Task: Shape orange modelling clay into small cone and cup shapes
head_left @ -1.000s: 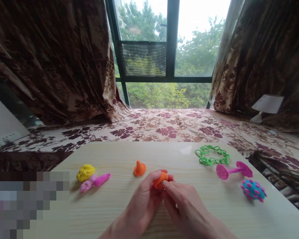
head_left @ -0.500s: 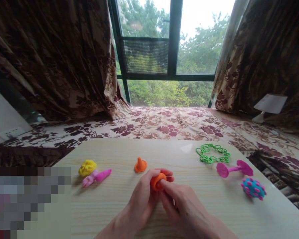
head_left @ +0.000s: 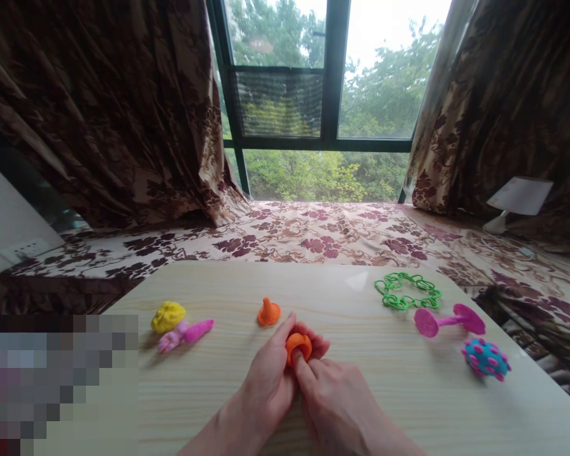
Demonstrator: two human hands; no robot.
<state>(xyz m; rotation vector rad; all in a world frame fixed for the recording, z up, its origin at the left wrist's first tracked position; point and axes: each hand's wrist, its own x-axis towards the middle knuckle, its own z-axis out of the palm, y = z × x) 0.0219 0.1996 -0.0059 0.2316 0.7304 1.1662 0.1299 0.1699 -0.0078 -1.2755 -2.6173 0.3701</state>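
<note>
A hollowed piece of orange modelling clay [head_left: 298, 345], shaped like a small bowl, lies in the cupped palm of my left hand [head_left: 270, 373]. The left fingers curl behind and around it. My right hand [head_left: 335, 396] presses a finger into its hollow, the other fingers folded beneath. The underside of the clay is hidden by my hands. Just beyond them on the table stands a small orange clay piece [head_left: 268, 313] with a round flared base and a stubby knob on top.
On the pale wooden table [head_left: 209, 392], a yellow clay lump [head_left: 168, 316] and a pink clay piece [head_left: 186, 335] lie left. At right are a green clay chain [head_left: 382, 292], a pink clay dumbbell [head_left: 449, 320] and a blue ball with pink bumps [head_left: 485, 358].
My right finger has pushed deeper into the orange clay, and the right hand has shifted slightly left. My left thumb has straightened away from the rim. The view has moved slightly.
</note>
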